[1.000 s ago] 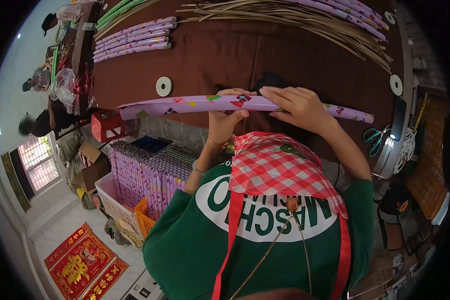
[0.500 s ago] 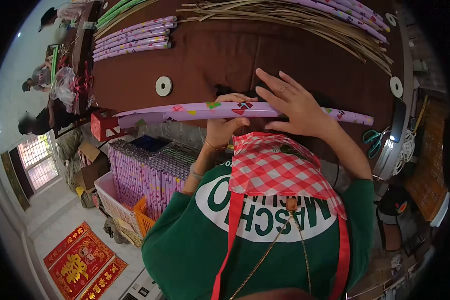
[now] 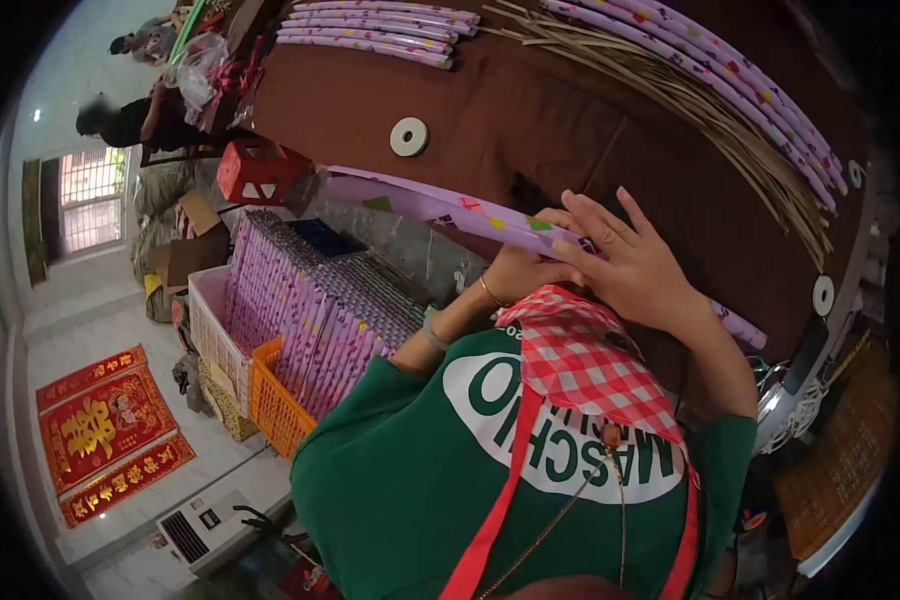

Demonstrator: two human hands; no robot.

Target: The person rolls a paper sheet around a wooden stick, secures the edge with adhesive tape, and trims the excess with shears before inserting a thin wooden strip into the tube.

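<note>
A long purple tube of glossy patterned wrapping paper (image 3: 450, 211) runs slantwise in front of my body, its loose paper edge showing toward the left end. My left hand (image 3: 520, 272) is closed around the tube near its middle, the fingertips reaching over the far side. Just right of it, my right hand (image 3: 638, 255) lies across the tube with its fingers stretched and apart, the thumb on the near side. Part of the tube is hidden under this hand, and its right end comes out beyond the wrist.
Finished-looking purple tubes (image 3: 370, 35) and thin brown strips (image 3: 700, 110) lie on the brown cloth, near a white ring (image 3: 408, 137). A red basket (image 3: 260, 172) stands at the table's left edge. Below are a white crate (image 3: 215, 310) of upright tubes and an orange basket (image 3: 282, 405).
My view has turned, so the tube now slants down to the right. My right hand has come closer to my left hand and down onto the tube.
</note>
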